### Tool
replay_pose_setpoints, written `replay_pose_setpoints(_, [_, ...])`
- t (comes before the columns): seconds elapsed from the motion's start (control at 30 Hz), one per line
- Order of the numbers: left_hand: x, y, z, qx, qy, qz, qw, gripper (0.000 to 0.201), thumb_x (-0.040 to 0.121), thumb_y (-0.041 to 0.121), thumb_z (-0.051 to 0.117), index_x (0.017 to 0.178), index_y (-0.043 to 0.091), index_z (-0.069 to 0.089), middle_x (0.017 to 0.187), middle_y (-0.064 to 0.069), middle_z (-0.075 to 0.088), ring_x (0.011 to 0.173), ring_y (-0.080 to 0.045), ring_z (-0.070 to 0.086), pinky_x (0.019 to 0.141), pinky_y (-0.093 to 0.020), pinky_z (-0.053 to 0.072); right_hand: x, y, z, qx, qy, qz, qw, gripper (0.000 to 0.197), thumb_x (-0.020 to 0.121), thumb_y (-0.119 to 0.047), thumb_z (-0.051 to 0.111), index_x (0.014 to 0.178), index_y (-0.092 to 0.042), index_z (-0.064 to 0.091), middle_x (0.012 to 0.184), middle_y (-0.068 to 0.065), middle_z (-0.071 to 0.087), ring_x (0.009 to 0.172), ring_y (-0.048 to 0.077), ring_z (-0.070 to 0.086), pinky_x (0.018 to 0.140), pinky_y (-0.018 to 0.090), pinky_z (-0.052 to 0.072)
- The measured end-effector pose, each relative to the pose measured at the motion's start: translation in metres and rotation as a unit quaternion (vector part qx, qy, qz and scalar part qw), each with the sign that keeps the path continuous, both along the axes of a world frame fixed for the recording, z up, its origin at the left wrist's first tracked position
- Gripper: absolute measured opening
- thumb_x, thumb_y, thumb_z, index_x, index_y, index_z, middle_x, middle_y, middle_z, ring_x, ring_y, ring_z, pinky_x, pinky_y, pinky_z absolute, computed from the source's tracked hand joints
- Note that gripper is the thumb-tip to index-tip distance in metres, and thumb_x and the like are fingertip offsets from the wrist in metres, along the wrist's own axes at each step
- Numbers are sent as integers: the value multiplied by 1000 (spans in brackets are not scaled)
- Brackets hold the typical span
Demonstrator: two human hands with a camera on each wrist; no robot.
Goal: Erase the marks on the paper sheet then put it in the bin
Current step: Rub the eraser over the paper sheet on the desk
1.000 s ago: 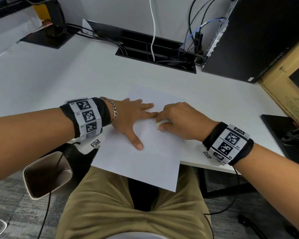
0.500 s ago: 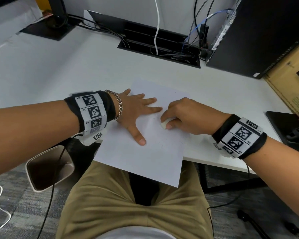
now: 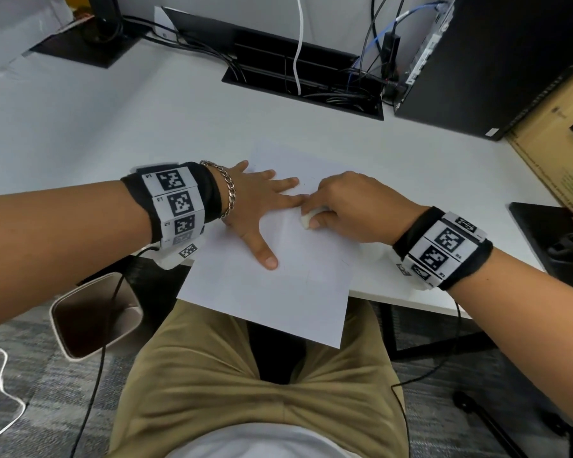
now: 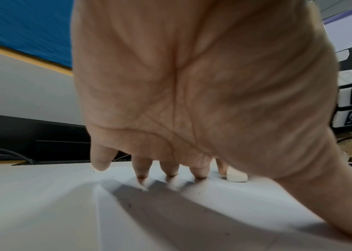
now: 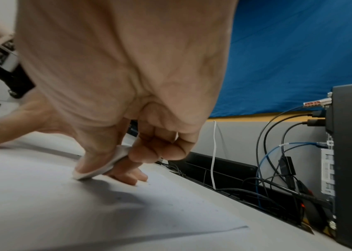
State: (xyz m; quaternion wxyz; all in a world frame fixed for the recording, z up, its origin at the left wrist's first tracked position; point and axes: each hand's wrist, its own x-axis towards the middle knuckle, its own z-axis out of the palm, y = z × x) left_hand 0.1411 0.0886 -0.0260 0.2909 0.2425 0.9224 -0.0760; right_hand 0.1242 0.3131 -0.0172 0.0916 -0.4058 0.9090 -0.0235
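A white paper sheet [image 3: 278, 285] lies on the white desk [image 3: 113, 127], its near end hanging over the desk edge above my lap. My left hand [image 3: 262, 203] lies flat on the sheet with fingers spread, pressing it down. My right hand [image 3: 344, 206] pinches a small white eraser [image 3: 306, 219] between thumb and fingers, its tip on the paper beside my left fingertips. The wrist views show the eraser [image 5: 97, 168] [image 4: 236, 175] touching the paper sheet [image 5: 84, 212] [image 4: 170, 212], my left hand [image 4: 170, 169], and my right hand [image 5: 110, 163]. Faint marks are barely visible.
A beige bin [image 3: 93, 312] stands on the floor at the left, below the desk edge. A black computer tower [image 3: 493, 61] stands at the back right beside a cable tray [image 3: 305, 77] full of wires. A dark object [image 3: 556, 239] lies at the right edge.
My right hand with the eraser has shifted slightly back and forth on the sheet near my left fingertips. My left hand stays flat on the paper.
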Motion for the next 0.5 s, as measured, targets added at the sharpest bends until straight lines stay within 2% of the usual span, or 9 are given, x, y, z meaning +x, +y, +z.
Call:
replay_pose_setpoints(0.13, [1,1,1,-11,-4,6,1000,138,58,100,61,157,53,-24,170,15,-28,161,-25,-13,124,-70,-4,10,4,-5,6,26,-1,1000,27,97,-37,65,123,-33,71,104,-4,64,97,22,63,76,31,40])
replay_pose_setpoints(0.2, [1,2,0,-18,-1,5,1000,139,58,101,59,158,51,-24,169,15,-29,161,-26,-13,123,-70,-3,19,10,-4,27,35,19,999,26,98,-40,62,122,-36,71,102,-6,64,96,18,62,84,34,42])
replay_pose_setpoints(0.27, [1,1,0,-18,-1,5,1000,140,57,102,59,157,52,-25,169,15,-29,161,-26,-13,124,-70,-3,21,12,-4,45,68,34,996,23,100,-43,58,118,-39,70,98,-9,62,96,14,60,89,38,36])
replay_pose_setpoints(0.33, [0,2,-1,-13,0,6,1000,140,57,102,59,157,52,-25,170,15,-29,161,-26,-12,124,-69,-3,18,11,-3,42,92,14,995,20,100,-44,56,113,-40,70,93,-10,60,96,13,57,88,39,29])
replay_pose_setpoints(0.5, [2,2,0,-13,2,10,1000,139,58,101,60,158,52,-23,170,15,-27,161,-25,-11,124,-69,-2,30,9,-8,58,109,15,992,18,100,-43,55,108,-38,70,90,-9,61,92,15,59,89,42,32])
